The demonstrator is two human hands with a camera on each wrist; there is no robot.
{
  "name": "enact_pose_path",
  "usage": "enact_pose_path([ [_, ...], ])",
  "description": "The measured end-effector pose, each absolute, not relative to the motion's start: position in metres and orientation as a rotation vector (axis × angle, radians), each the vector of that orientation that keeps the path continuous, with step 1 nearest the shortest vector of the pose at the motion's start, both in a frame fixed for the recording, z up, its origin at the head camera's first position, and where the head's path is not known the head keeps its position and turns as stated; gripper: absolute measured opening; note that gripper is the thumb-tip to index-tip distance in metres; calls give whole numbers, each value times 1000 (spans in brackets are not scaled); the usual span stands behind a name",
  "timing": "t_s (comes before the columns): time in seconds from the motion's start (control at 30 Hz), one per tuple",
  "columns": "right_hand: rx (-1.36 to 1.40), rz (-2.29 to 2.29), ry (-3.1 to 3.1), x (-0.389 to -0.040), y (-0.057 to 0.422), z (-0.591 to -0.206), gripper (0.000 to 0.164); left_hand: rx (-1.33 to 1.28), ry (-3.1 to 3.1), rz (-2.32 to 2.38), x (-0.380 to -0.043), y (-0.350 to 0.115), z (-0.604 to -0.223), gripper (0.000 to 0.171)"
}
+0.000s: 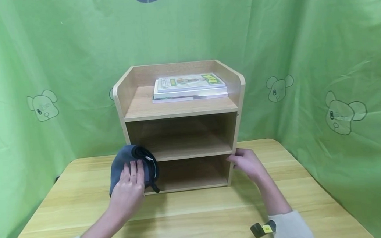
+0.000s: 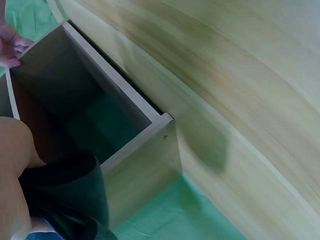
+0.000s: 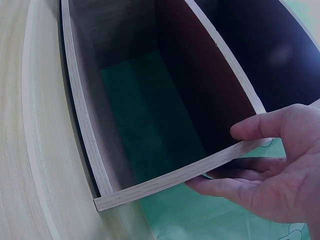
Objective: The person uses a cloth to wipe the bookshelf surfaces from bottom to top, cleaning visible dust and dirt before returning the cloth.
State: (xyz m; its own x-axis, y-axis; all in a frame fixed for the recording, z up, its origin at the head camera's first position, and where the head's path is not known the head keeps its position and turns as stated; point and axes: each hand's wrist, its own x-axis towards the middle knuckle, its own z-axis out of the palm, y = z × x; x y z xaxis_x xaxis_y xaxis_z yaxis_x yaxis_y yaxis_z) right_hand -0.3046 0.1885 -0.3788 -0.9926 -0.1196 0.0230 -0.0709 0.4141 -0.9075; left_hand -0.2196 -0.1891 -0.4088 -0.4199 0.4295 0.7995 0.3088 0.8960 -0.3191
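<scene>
A small wooden shelf unit stands on the table with two open compartments below a top tray. My left hand holds a folded dark blue cloth against the front of its left side panel. The cloth bunches beside my left hand in the left wrist view, its black lining showing. With my right hand I grip the right side panel by its front edge. In the right wrist view the thumb of my right hand lies on the inner side and the other fingers on the outer side.
A short stack of books lies on the top tray. The wooden table reaches forward and to both sides of the unit. A green curtain with mouse drawings hangs behind and beside it.
</scene>
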Motion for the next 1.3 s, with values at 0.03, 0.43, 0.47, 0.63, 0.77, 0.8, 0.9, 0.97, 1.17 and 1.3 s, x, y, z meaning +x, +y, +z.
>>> enact_pose_path([
  [0.03,-176,-1666,2603,-305,188,-379,53,-526,-2072,140,-217,-189,-407,44],
  [0.43,-196,-1674,2596,-305,187,-379,56,-607,-2171,-214,-180,-184,-311,59],
  [0.47,-201,-1677,2594,-305,187,-379,56,-613,-2150,-230,-176,-184,-302,59],
  [0.63,-199,-1689,2583,-305,187,-378,57,-676,-2061,-361,-157,-181,-261,46],
  [0.77,-196,-1689,2582,-305,188,-377,56,-688,-2061,-441,-152,-183,-235,41],
  [0.8,-195,-1687,2582,-306,188,-377,56,-668,-2059,-449,-155,-185,-230,41],
  [0.9,-185,-1684,2584,-306,189,-378,57,-556,-2016,-467,-169,-194,-218,49],
  [0.97,-173,-1677,2587,-306,190,-379,57,-483,-1960,-485,-182,-200,-212,54],
  [1.17,-174,-1665,2591,-305,190,-379,57,-332,-1802,-438,-223,-211,-211,54],
  [1.3,-174,-1671,2587,-304,190,-379,57,-289,-1690,-344,-245,-207,-220,56],
])
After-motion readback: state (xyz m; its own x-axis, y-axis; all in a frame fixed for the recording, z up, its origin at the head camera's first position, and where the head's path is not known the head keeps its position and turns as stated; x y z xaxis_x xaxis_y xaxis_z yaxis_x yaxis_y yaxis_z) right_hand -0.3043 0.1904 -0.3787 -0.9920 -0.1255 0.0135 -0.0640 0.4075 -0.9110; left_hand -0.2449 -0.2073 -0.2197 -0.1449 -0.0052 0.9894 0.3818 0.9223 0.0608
